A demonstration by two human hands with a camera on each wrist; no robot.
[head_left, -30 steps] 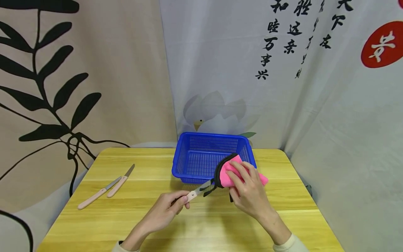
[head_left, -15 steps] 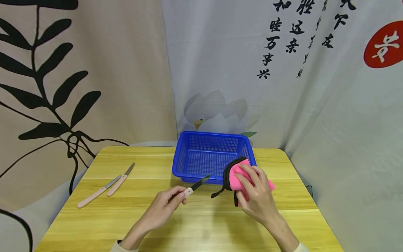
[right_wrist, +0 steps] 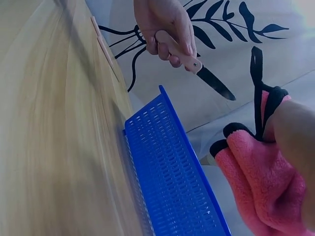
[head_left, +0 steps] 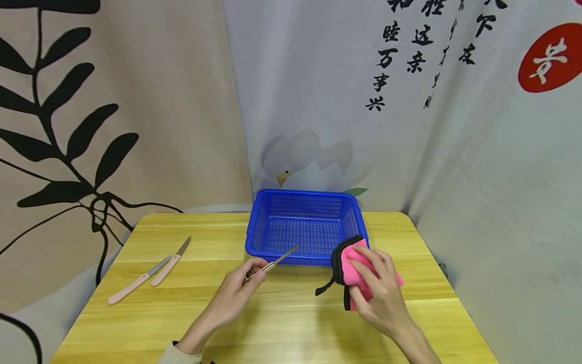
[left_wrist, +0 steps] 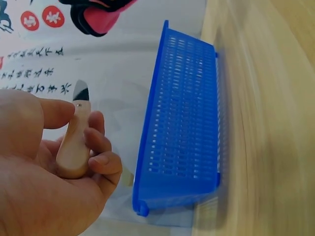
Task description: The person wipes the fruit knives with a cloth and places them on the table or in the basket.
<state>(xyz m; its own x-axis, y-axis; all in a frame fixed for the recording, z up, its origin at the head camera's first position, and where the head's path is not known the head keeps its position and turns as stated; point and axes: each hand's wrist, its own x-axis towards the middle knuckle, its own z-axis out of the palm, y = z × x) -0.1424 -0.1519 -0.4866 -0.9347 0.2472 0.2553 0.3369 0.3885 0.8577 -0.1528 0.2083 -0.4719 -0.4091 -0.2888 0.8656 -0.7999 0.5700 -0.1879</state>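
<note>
Pink-handled knife [head_left: 271, 263] sits in the left hand [head_left: 234, 296], fingers curled round the handle, blade pointing toward the basket [head_left: 303, 226] just beyond the grip. Right hand [head_left: 379, 290] grips the cloth [head_left: 352, 268], apart from the blade, right of it, over the surface [head_left: 282, 323]. Judging: this knife looks wiped, not yet in the basket, which holds nothing. Two more knives [head_left: 150, 273] lie well left of the grip, untouched.

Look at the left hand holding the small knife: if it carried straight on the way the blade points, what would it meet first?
Probably the blue basket. The left hand grips the knife with its tip aimed up-right over the basket's near rim; depth is unclear, so it might pass just above the rim.
</note>
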